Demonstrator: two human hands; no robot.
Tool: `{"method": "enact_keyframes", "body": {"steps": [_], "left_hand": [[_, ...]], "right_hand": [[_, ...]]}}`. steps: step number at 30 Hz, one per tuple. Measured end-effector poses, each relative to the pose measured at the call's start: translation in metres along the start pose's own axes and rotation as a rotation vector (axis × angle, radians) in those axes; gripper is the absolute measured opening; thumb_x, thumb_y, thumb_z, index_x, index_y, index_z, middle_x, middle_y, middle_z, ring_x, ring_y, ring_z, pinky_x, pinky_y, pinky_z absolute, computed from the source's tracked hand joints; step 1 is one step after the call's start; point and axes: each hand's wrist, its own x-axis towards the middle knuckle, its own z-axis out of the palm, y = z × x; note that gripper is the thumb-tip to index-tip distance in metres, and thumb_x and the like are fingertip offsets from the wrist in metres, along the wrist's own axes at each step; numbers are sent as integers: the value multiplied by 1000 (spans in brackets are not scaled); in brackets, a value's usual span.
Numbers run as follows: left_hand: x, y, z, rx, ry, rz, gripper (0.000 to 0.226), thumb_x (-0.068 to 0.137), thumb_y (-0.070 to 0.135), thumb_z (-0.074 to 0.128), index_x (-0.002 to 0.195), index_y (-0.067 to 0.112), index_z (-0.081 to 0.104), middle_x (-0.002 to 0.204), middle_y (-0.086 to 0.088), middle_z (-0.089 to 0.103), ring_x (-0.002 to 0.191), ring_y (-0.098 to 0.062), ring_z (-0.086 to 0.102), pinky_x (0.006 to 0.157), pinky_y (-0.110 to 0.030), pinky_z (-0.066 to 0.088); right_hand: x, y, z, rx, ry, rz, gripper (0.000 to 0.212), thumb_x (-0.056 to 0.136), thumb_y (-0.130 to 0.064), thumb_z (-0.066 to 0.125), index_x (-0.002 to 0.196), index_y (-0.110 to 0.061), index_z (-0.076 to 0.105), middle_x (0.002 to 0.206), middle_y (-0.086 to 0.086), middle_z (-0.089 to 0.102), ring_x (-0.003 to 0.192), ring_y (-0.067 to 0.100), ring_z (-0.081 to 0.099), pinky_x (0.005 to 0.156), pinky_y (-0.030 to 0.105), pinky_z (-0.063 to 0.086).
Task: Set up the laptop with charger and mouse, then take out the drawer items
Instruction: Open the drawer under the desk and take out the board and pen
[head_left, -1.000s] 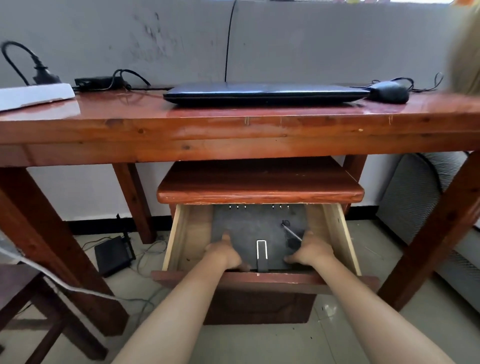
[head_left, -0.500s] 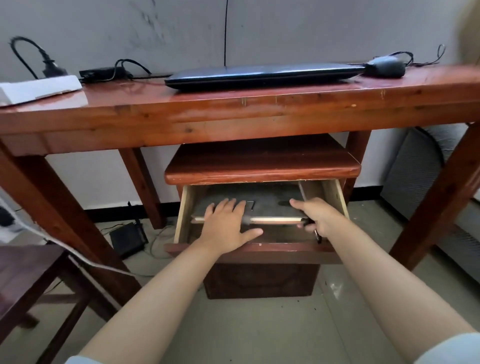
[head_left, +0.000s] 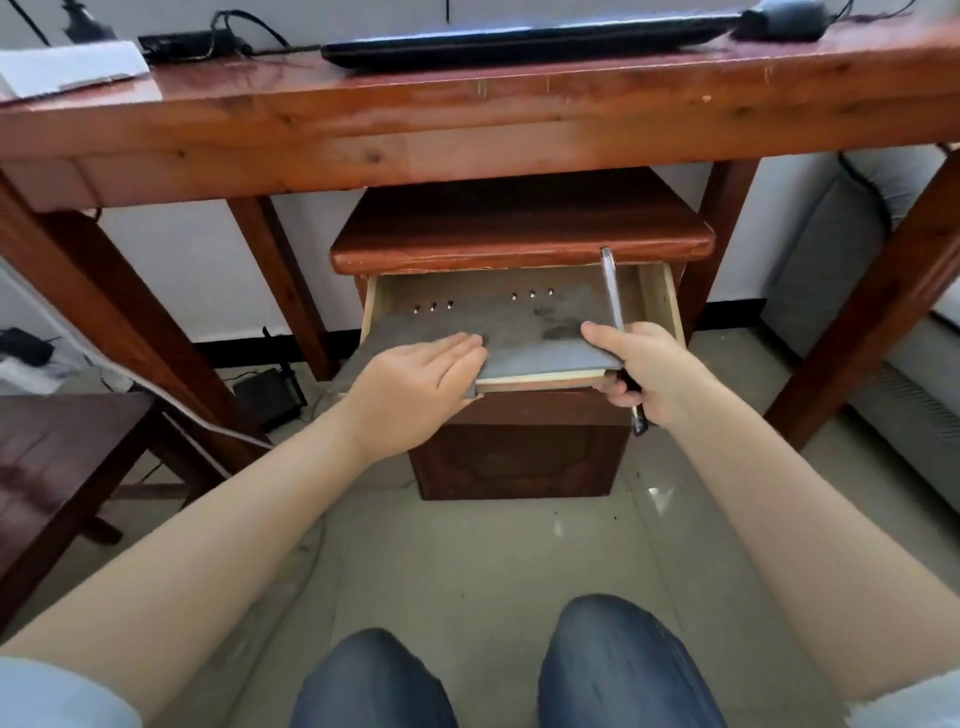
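Note:
A grey clipboard-like board (head_left: 524, 332) is lifted halfway out of the open drawer (head_left: 660, 306) of a small wooden cabinet (head_left: 519, 234). My left hand (head_left: 415, 384) grips its near left edge, fingers flat on top. My right hand (head_left: 641, 369) holds its near right corner together with a pen (head_left: 613, 296) that points up and away. On the desk (head_left: 415, 119) above lie a closed black laptop (head_left: 519, 39), a black mouse (head_left: 784, 21) at the right and a charger brick (head_left: 192, 39) at the left.
A white power strip (head_left: 67, 67) lies on the desk's left end. A dark wooden chair (head_left: 57, 467) stands at the left. A black router (head_left: 267, 397) and cables lie on the floor. A grey cushioned seat (head_left: 893, 312) is at the right. My knees (head_left: 498, 675) are below.
Both hands have pulled the grey board up and out of the drawer toward me. The right hand picked up the pen along with it. My view has dropped and moved back.

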Motion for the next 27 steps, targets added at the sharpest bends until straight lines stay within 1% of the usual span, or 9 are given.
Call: {"method": "enact_keyframes", "body": {"steps": [3,8,10,12,14,16,19,22,27], "left_hand": [[0,-1,-14,53,52,7,20,77,7,64,89,-6,73,92,-20,76,85,-30,74,65,-38,62],[21,-20,-12,121,76,-38,22,66,-1,72,87,-6,74,91,-20,76,83,-32,74,64,-39,61],[32,-26,-5,123,24,-55,25,61,-2,79,86,-7,74,89,-21,76,80,-33,74,58,-39,61],[42,-33,5,110,-15,-93,35,53,-4,87,86,-8,73,89,-22,76,79,-34,74,54,-39,61],[54,-42,15,115,-40,-127,43,53,-4,88,92,-10,71,94,-25,75,83,-36,73,56,-41,61],[64,-52,27,64,-53,-171,45,71,0,77,112,-11,61,117,-29,64,105,-38,65,76,-44,59],[70,-65,42,18,-146,-248,47,94,12,52,137,-2,38,147,-20,38,135,-33,38,106,-47,38],[69,-65,44,2,-120,-287,48,92,12,56,134,-5,41,142,-25,43,130,-38,44,104,-49,40],[65,-67,39,100,-76,-238,53,75,11,76,114,-17,56,112,-38,63,97,-49,65,77,-56,56]], "right_hand": [[-2,-4,3,59,-65,-112,29,96,-18,47,68,-10,46,57,3,41,27,1,34,25,10,20],[27,-25,6,3,-39,-170,29,98,-22,43,71,-12,47,59,3,40,27,2,38,25,9,19],[35,-34,3,-168,113,-181,33,98,-27,41,67,-16,46,59,3,42,31,6,40,26,11,25],[33,-28,-5,-520,327,-356,40,98,-27,41,58,-23,42,54,-1,44,42,10,42,35,20,34],[20,1,-9,-703,360,-525,44,96,-22,44,53,-23,41,49,-1,49,43,14,47,42,27,39],[5,48,-5,-867,260,-699,33,93,-12,51,60,-12,53,54,13,62,46,30,61,46,33,50],[2,109,-2,-1268,210,-945,36,94,-20,43,87,0,72,90,21,75,83,34,72,66,45,59],[14,130,-7,-1648,219,-856,53,90,-38,26,103,-15,72,113,1,71,103,18,68,76,53,55],[42,101,5,-1674,338,-728,43,80,-35,43,111,-19,67,118,3,70,107,23,66,80,60,51]]}}
